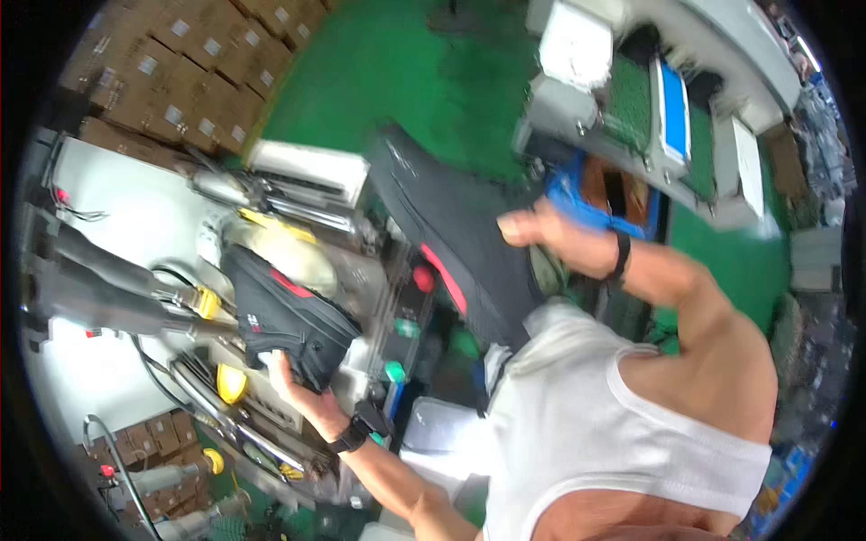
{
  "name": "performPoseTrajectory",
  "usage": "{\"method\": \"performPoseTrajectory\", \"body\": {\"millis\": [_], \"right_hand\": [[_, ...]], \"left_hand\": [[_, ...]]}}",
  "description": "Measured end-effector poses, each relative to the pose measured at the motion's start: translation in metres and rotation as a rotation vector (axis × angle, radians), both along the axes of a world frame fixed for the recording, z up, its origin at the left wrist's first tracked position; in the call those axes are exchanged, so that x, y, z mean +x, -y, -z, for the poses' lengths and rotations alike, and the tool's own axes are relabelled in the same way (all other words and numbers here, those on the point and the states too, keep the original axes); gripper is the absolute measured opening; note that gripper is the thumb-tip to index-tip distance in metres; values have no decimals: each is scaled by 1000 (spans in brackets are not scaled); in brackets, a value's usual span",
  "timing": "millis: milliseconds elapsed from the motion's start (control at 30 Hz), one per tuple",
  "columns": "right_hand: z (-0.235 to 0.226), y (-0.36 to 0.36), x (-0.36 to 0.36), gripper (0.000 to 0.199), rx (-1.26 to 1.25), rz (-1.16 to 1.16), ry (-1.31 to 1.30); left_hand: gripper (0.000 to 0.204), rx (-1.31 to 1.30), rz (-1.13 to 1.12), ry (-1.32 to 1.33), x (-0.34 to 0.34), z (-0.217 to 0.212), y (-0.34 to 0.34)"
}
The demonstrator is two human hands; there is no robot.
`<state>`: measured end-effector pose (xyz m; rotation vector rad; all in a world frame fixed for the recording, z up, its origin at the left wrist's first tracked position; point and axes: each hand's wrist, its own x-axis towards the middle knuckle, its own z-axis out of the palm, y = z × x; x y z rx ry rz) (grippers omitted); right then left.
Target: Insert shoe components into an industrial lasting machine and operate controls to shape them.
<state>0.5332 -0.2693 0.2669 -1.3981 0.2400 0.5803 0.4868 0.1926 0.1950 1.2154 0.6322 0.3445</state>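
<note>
Raised in front of my body on the right is a black boot [460, 207] with a red stripe, slightly blurred. My right hand [541, 232] grips its upper part, thumb on the near face, and the other fingers are hidden behind it. A second black boot [293, 316] with a red patch sits at the machine [271, 194] on the left. At the lower edge of that boot, my left hand [302, 389] is closed on it, its fingers partly covered. Beside the boot is a pale rounded piece [293, 257].
Metal rods and yellow-tipped fittings [232, 383] surround the machine, with green and red buttons [394, 371] along its near side. A blue crate [603, 203] stands at right near a grey machine [631, 135]. Stacked cartons [180, 77] fill the far left, beside the green floor [361, 72].
</note>
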Motion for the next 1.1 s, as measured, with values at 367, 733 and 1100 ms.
{"method": "performPoseTrajectory", "body": {"millis": [367, 733, 1100], "right_hand": [[-35, -36, 37, 44, 74, -30, 115], [-48, -56, 22, 37, 104, -113, 279], [-40, -140, 56, 49, 43, -248, 452]], "left_hand": [[77, 350, -198, -344, -333, -35, 56], [55, 404, -148, -764, -545, 89, 54], [73, 977, -342, -1194, -494, 176, 173]]}}
